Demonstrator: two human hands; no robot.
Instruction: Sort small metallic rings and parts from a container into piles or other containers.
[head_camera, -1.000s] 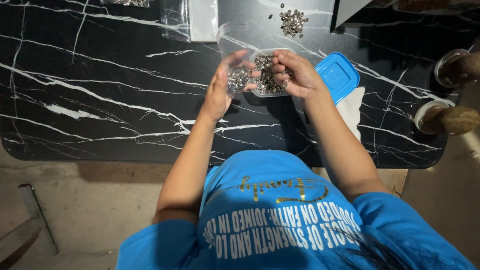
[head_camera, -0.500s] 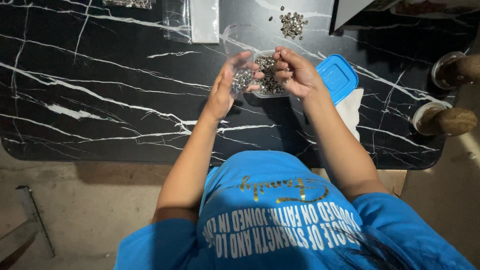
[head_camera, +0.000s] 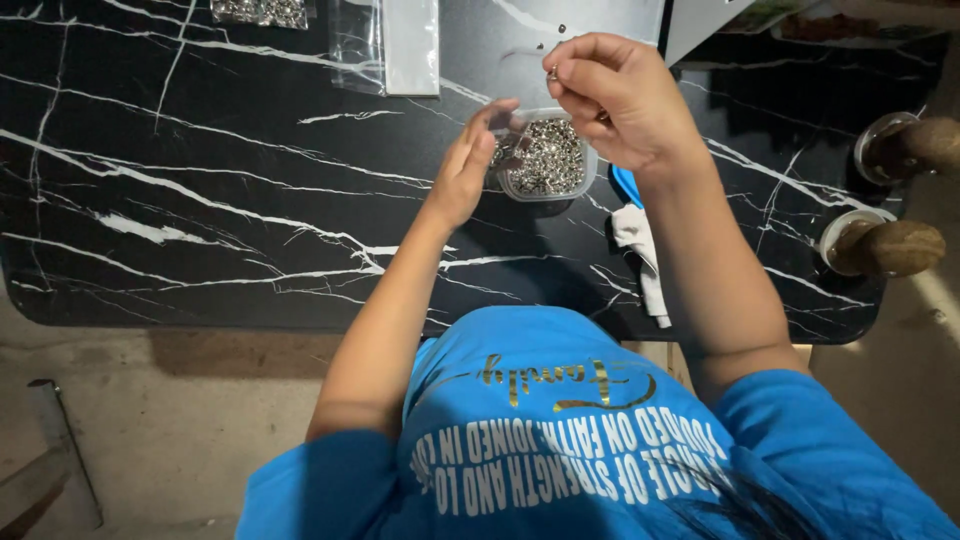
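Centre top of frame: left hand (head_camera: 470, 165) steadies a small clear tub (head_camera: 545, 160) of tiny metal pieces on the black marble table (head_camera: 200, 200). Right hand (head_camera: 620, 100), above the tub, has fingers (head_camera: 570, 62) pinched on one small piece (head_camera: 553, 71).

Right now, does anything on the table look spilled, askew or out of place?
A few small beads lie loose on the black table beyond the tub, outside any container. A white cloth hangs crumpled over the near edge. Nothing looks damaged.
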